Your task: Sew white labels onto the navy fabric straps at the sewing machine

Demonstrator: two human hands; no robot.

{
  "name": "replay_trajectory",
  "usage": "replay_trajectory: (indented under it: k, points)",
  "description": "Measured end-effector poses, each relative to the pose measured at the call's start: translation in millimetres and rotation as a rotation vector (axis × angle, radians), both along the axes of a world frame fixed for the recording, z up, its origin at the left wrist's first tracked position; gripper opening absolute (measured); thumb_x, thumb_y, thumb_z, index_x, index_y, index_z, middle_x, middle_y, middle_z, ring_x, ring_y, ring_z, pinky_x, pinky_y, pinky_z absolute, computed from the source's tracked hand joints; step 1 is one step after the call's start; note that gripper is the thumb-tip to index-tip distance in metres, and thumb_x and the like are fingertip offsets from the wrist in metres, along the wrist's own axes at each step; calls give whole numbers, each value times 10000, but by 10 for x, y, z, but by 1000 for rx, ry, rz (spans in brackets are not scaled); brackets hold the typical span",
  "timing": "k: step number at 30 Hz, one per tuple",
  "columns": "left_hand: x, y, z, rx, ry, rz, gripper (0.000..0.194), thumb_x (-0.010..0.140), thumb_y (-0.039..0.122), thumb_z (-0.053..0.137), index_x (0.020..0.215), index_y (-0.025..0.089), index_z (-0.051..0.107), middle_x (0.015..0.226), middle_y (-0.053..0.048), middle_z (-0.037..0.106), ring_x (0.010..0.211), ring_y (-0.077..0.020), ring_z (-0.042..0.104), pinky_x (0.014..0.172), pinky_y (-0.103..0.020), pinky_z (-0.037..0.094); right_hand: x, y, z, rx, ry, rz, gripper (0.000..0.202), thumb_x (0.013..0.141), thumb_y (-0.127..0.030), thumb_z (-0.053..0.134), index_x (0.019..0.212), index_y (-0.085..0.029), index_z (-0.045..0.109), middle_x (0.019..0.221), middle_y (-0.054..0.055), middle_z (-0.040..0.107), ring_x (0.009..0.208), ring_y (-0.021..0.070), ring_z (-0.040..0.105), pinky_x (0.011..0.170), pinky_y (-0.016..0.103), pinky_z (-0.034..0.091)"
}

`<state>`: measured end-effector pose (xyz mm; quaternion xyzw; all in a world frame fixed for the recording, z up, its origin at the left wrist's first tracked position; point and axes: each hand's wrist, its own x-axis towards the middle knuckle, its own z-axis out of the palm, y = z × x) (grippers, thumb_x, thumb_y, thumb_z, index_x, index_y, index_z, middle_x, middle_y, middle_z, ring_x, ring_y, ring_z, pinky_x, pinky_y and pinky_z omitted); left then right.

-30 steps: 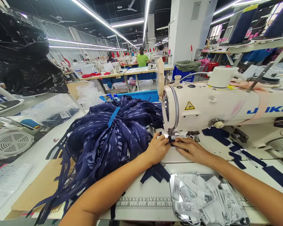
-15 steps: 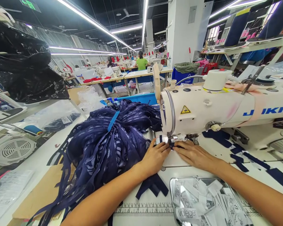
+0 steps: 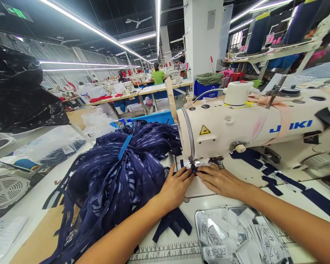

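Under the needle of a white sewing machine (image 3: 217, 128) lies a small dark blue piece of fabric (image 3: 194, 170). My left hand (image 3: 177, 185) rests flat at its left side, fingertips on the fabric, fingers spread a little. From the right, my right hand (image 3: 221, 180) presses its fingertips down beside the needle, fingers extended. Both hands are nearly touching. Left of them, a large heap of navy garments (image 3: 121, 172) is gathered with a blue strip (image 3: 124, 147). A metal tray (image 3: 199, 227) of white printed labels (image 3: 217, 252) stands in front of my right forearm.
Navy fabric strips (image 3: 323, 203) lie on the right of the table. A dark fabric scrap (image 3: 173, 224) is near my left wrist. Black plastic (image 3: 24, 91) hangs at the left. A person in green (image 3: 158, 76) sits farther back.
The view has shifted slightly, so the machine and hands appear a bit farther left. Both hands keep nearly the same place at the needle.
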<state>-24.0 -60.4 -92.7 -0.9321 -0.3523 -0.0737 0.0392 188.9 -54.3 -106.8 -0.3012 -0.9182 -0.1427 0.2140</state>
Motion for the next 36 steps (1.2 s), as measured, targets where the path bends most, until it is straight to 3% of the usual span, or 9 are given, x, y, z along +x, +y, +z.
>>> replay_trajectory:
  k: [8, 14, 21, 24, 28, 30, 32, 36]
  points:
    - [-40, 76, 34, -33, 35, -13, 471, 768, 85, 462, 1227, 192, 455, 1305, -73, 454, 1217, -255, 385, 1034, -558, 183, -9, 23, -63, -27, -4, -55, 322, 841, -229, 421, 1096, -111, 577, 1085, 134, 602, 928, 248, 582, 703, 366, 531]
    - [-50, 171, 81, -47, 31, -7, 466, 776, 72, 440, 1218, 216, 463, 1298, -62, 464, 1223, -254, 377, 1015, -576, 196, 0, 51, -36, -183, 26, -102, 362, 837, -250, 424, 1135, -98, 563, 1138, 135, 588, 976, 249, 575, 789, 388, 505]
    - [-41, 278, 119, -53, 24, -1, 504, 737, 16, 394, 1193, 208, 489, 1272, -64, 490, 1213, -241, 383, 999, -563, 226, 11, 166, -79, -304, 140, -149, 356, 829, -283, 435, 1132, -160, 576, 1074, 74, 633, 958, 229, 579, 839, 371, 474]
    - [18, 238, 121, 60, 34, 29, 398, 767, 71, 413, 1133, 162, 541, 1172, -97, 554, 1147, -248, 440, 971, -511, 300, -7, 201, -103, -267, 183, -201, 325, 842, -260, 397, 1090, -186, 593, 1015, 65, 652, 899, 207, 594, 805, 357, 480]
    - [142, 110, 121, 235, 160, 213, 252, 806, 127, 422, 950, 86, 625, 879, -130, 622, 882, -256, 556, 774, -425, 435, -61, 168, -50, -167, 75, -281, 297, 842, -263, 399, 1030, -155, 603, 911, 101, 659, 857, 227, 594, 750, 360, 473]
    - [187, 78, 119, 288, 222, 276, 269, 801, 104, 422, 989, 80, 613, 842, -128, 626, 841, -247, 559, 771, -431, 427, -77, 103, 5, -107, 4, -298, 299, 822, -280, 448, 1032, -124, 592, 906, 127, 652, 863, 246, 590, 765, 375, 456]
    - [213, 96, 122, 320, 244, 282, 299, 801, 115, 435, 1058, 105, 587, 894, -128, 627, 911, -255, 536, 864, -480, 372, -66, 16, 55, -75, -43, -292, 274, 784, -276, 504, 971, -101, 603, 904, 144, 643, 841, 248, 592, 779, 379, 446]
    - [231, 224, 144, 290, 215, 170, 276, 795, 144, 460, 1033, 157, 601, 986, -109, 607, 1031, -257, 472, 989, -506, 242, 17, -131, 80, -61, -91, -178, 129, 703, -119, 515, 796, -119, 603, 883, 128, 624, 798, 216, 585, 773, 347, 455]
